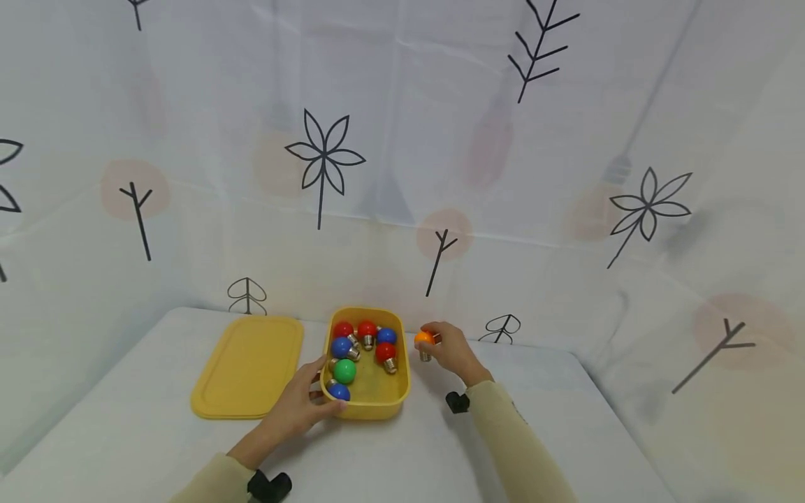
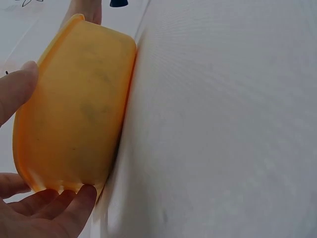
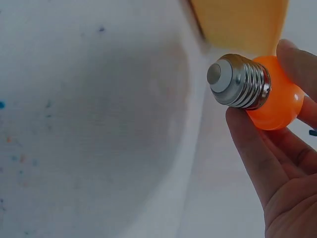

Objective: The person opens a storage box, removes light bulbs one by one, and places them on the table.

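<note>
Head view: I get bright, diffuse light; soft shadows on the table [image 1: 560, 405]. Wrist views: dimmer, greyish. On my right wrist feed: bulb [image 3: 280, 101] crisp, glints on its cap [image 3: 242, 82], tub [image 3: 237, 25] blurred.

1. Opens from above into the yellow box [image 1: 371, 412], with room at its near right.
2. Meets red bulbs [image 1: 367, 327], blue bulbs [image 1: 339, 392] and a green bulb [image 1: 344, 372] inside, far half and left side.
3. Runs into the left hand [image 1: 298, 402] at the near left corner.
4. Narrows between box and orange bulb [image 1: 424, 338] in the right hand [image 1: 454, 351].
5. Widens across the white table [image 1: 547, 412] farther right.
</note>
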A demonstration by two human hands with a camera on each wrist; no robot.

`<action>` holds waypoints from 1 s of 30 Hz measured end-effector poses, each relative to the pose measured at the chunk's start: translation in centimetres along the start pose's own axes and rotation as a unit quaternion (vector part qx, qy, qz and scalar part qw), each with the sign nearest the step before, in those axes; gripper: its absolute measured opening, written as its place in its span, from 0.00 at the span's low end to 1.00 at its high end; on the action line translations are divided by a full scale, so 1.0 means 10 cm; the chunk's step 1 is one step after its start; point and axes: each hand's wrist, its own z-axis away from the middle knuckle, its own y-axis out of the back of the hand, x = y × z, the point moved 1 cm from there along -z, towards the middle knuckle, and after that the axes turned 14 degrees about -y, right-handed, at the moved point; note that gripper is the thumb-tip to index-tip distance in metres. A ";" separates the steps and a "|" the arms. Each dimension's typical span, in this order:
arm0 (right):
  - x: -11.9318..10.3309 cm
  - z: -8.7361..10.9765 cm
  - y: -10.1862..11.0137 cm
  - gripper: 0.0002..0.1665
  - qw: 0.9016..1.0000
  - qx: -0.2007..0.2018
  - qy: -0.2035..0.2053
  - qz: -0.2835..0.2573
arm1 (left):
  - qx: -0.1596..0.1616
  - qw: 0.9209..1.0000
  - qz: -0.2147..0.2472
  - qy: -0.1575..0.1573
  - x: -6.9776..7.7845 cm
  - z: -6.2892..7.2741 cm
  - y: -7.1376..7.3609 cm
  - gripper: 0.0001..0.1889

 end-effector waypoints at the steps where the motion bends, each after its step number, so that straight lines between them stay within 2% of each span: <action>1: 0.02 0.00 -0.01 0.27 1.000 -0.003 -0.002 0.001 | 0.000 1.000 0.001 -0.001 0.00 0.00 0.00 0.52; 11: 0.12 -0.03 -0.10 0.25 1.000 0.008 0.015 0.022 | -0.003 1.000 0.009 -0.007 -0.03 0.00 0.00 0.53; 23: 0.17 -0.07 -0.17 0.28 0.999 -0.008 -0.035 0.014 | -0.005 1.000 -0.001 -0.009 -0.03 0.00 -0.01 0.54; 30: 0.22 -0.11 -0.23 0.30 0.999 -0.010 -0.034 0.013 | -0.004 1.000 0.000 -0.011 -0.04 0.00 -0.01 0.54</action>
